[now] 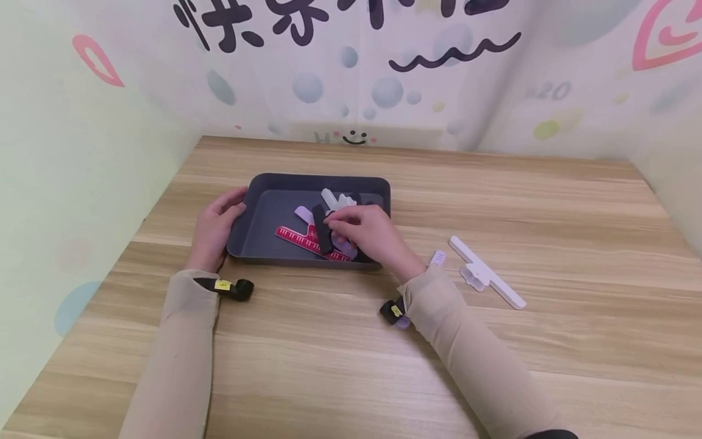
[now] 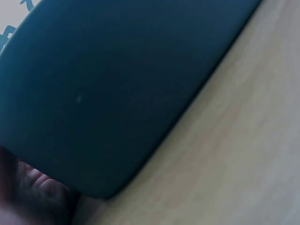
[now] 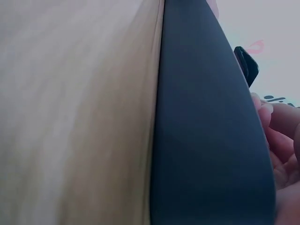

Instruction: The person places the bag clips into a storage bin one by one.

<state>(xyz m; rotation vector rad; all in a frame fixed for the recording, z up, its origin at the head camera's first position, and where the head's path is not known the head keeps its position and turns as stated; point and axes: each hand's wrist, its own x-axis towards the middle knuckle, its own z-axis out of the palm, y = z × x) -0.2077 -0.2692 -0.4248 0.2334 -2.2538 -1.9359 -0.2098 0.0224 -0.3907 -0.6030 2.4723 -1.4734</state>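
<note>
Closest to us are two tan sleeves, the left sleeve (image 1: 178,353) and the right sleeve (image 1: 482,360), reaching over the wood table (image 1: 296,366). The step in hand looks like handling the black clip (image 1: 321,227) in the gray tray (image 1: 262,221). The right hand (image 1: 375,236) has its thumb and pointer finger pinched together on that clip, over the red clip (image 1: 292,236) and the purple clip (image 1: 303,214). I cannot tell how its other fingers lie. The left hand (image 1: 212,233) holds the tray's left end with bent fingers, its thumb by the rim. A white clip (image 1: 329,197) lies farther back in the tray. Outside, a pale clip (image 1: 496,281) lies on the table to the right, and a half-hidden clip (image 1: 437,258) pokes out by the right wrist. I think the next move calls for a gentle pinch and a steady left hand, because the clips could snag.
</note>
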